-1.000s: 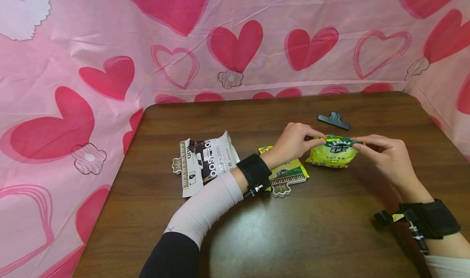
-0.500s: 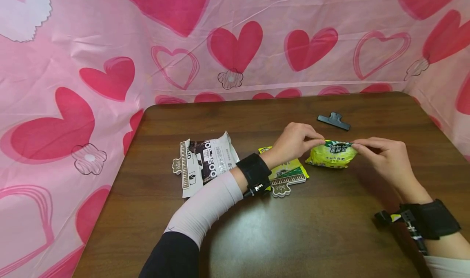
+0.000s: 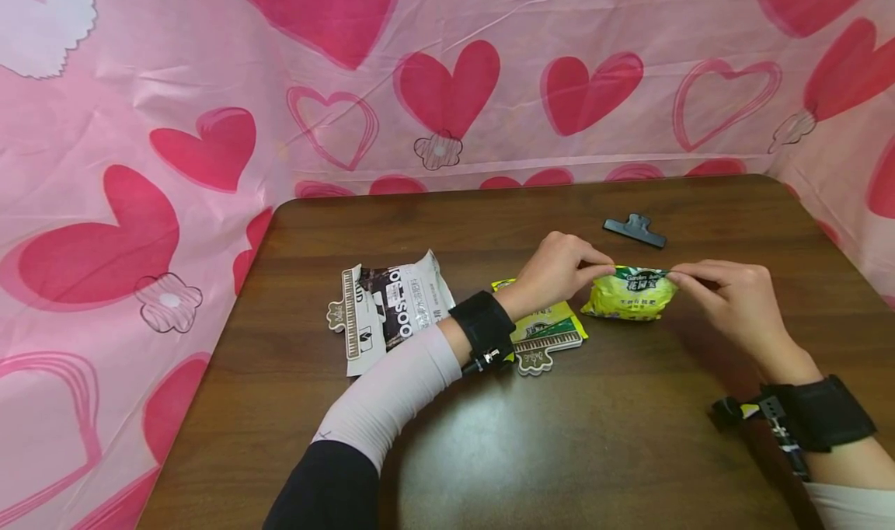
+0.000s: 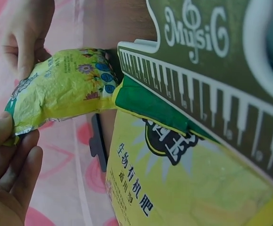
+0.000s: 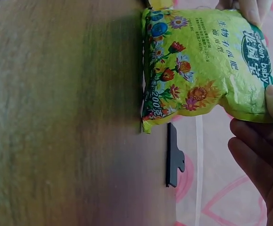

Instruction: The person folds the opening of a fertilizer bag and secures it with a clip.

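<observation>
A small yellow-green snack bag point(image 3: 632, 293) point(image 5: 197, 61) point(image 4: 61, 89) with flower print stands on the brown table point(image 3: 559, 452). My left hand point(image 3: 569, 270) pinches its top left corner, and my right hand point(image 3: 713, 281) pinches its top right corner. In the left wrist view my left fingers point(image 4: 9, 155) hold the bag's top edge. The right wrist view shows my right fingers point(image 5: 263, 150) at the bag's top end.
A black clip point(image 3: 635, 231) point(image 5: 173, 155) lies behind the bag. A flat yellow-green pouch with a piano-key clip point(image 3: 545, 336) point(image 4: 193, 165) lies under my left wrist. A black-and-white pouch point(image 3: 391, 308) lies further left. A pink heart-print cloth point(image 3: 210, 126) surrounds the table.
My right hand has slid a little to the left along the bag's top edge. The bag and my left hand have hardly moved.
</observation>
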